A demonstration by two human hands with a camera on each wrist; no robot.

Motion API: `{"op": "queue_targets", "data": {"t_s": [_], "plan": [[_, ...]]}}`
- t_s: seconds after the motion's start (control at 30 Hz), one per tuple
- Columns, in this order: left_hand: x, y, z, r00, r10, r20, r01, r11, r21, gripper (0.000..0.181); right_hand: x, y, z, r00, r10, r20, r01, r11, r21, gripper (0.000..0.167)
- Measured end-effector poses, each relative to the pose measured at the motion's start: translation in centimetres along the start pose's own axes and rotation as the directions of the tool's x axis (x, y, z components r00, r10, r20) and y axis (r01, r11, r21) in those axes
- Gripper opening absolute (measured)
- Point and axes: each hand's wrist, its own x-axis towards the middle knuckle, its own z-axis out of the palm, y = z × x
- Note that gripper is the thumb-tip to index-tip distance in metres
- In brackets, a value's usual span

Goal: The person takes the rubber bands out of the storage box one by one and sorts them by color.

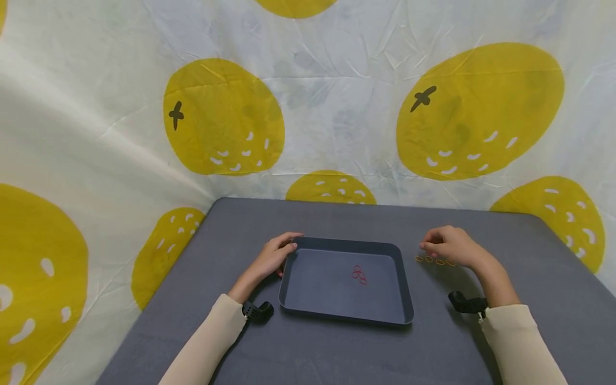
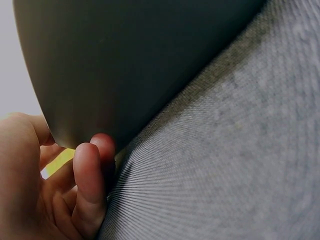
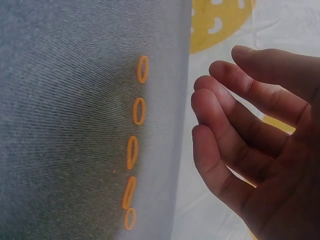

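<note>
A dark grey rectangular tray (image 1: 327, 295) lies on the table in the head view, with several small red rubber bands (image 1: 359, 275) clustered right of its middle. My left hand (image 1: 267, 260) holds the tray's far left corner, thumb at the rim and fingers against the outer wall. The left wrist view shows curled fingertips (image 2: 89, 172) touching that wall from outside. To the right of the tray, my right hand (image 1: 454, 247) hovers with bent fingers above a row of several orange rubber bands (image 3: 134, 111). Nothing is visible between its thumb and fingers in the right wrist view.
The table (image 1: 308, 353) has a grey cloth surface. A white curtain (image 1: 337, 107) with yellow fruit prints hangs behind it and along the left side. Each wrist wears a black camera band (image 1: 468, 303).
</note>
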Motion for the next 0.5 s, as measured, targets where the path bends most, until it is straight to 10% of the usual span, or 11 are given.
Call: {"op": "queue_targets", "data": {"t_s": [0.5], "plan": [[-0.09,0.19,-0.06,1.000,0.012,0.004,-0.012,1.000,0.004,0.041,0.70,-0.30,0.95,0.998,-0.006,0.058,0.004,1.000,0.028,0.022]]}}
